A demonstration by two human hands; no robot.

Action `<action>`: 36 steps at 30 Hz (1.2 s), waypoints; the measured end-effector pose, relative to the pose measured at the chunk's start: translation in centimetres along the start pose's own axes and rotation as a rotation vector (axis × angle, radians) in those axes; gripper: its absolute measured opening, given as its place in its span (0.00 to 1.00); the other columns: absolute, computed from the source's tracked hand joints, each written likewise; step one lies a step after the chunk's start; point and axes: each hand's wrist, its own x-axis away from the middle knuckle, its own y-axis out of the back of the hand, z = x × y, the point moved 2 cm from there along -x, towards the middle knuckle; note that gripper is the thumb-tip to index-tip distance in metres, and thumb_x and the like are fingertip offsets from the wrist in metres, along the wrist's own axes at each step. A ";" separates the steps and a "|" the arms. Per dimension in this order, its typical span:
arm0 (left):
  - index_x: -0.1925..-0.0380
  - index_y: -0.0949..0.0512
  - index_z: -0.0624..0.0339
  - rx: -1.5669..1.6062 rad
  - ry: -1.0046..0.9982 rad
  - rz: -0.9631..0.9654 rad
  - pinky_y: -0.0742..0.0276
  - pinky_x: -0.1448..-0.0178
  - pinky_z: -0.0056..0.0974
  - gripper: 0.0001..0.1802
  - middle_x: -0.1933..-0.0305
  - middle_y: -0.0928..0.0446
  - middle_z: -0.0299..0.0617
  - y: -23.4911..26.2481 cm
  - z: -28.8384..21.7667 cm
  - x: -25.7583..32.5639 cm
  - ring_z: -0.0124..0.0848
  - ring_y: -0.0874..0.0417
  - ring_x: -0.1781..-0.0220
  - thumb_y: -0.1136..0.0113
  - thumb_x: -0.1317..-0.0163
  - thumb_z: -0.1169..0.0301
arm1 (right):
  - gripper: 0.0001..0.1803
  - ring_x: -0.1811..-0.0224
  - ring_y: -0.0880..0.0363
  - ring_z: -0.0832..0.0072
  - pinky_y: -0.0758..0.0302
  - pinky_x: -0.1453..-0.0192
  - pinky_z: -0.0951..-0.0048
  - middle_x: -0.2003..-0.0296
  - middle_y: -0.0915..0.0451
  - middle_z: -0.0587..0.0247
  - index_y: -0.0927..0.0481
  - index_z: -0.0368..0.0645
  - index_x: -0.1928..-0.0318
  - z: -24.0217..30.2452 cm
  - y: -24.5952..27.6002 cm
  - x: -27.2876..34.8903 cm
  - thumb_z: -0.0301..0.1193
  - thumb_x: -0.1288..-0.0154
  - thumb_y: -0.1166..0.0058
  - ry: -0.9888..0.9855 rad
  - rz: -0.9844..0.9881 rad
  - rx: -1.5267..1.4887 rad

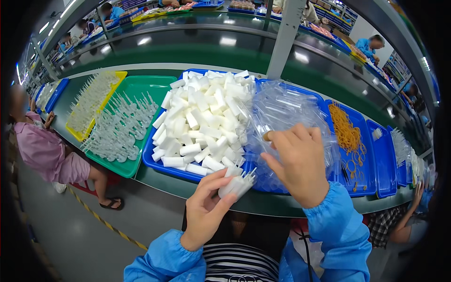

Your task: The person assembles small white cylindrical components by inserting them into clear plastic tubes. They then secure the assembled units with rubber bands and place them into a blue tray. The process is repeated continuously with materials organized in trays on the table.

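Observation:
My left hand (207,207) grips a small bundle of white plastic tubes with clear tips (236,183) over the near edge of a blue tray (169,167) heaped with white tubes (202,120). My right hand (297,162) reaches into a pile of clear plastic bags (282,110) lying in the neighbouring blue tray (322,101), its fingers pinching at the bags next to a small tan rubber band (266,136). Blue sleeves cover both of my forearms.
A green tray (141,89) and a yellow tray (117,77) at the left hold clear pointed applicators. A blue tray (371,160) at the right holds orange rubber bands (346,134). A seated person in pink (44,150) is at the left, another person (404,225) at the right. A grey post (284,40) rises behind.

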 end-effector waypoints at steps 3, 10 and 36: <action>0.45 0.23 0.70 0.023 -0.017 -0.020 0.20 0.34 0.42 0.18 0.32 0.33 0.53 0.1 -0.1 -0.2 0.41 0.26 0.32 0.37 0.36 0.85 | 0.17 0.63 0.21 0.66 0.29 0.52 0.64 0.69 0.20 0.65 0.19 0.42 0.56 -0.1 0.7 0.1 0.26 0.48 0.30 -0.016 -0.110 -0.164; 0.47 0.22 0.72 -0.059 -0.074 -0.001 0.18 0.35 0.41 0.18 0.32 0.33 0.54 -0.1 -1.1 0.5 0.41 0.24 0.34 0.37 0.37 0.85 | 0.17 0.65 0.16 0.66 0.19 0.61 0.70 0.63 0.18 0.56 0.19 0.37 0.56 2.0 1.8 3.2 0.19 0.48 0.33 -0.103 -0.015 -0.738; 0.48 0.19 0.68 -0.146 -0.057 0.037 0.20 0.34 0.43 0.16 0.33 0.30 0.56 -0.3 -2.5 2.3 0.43 0.24 0.33 0.35 0.37 0.84 | 0.12 0.54 0.18 0.72 0.21 0.47 0.71 0.56 0.18 0.57 0.19 0.35 0.55 1.5 1.3 4.9 0.20 0.39 0.35 -0.283 0.158 -1.175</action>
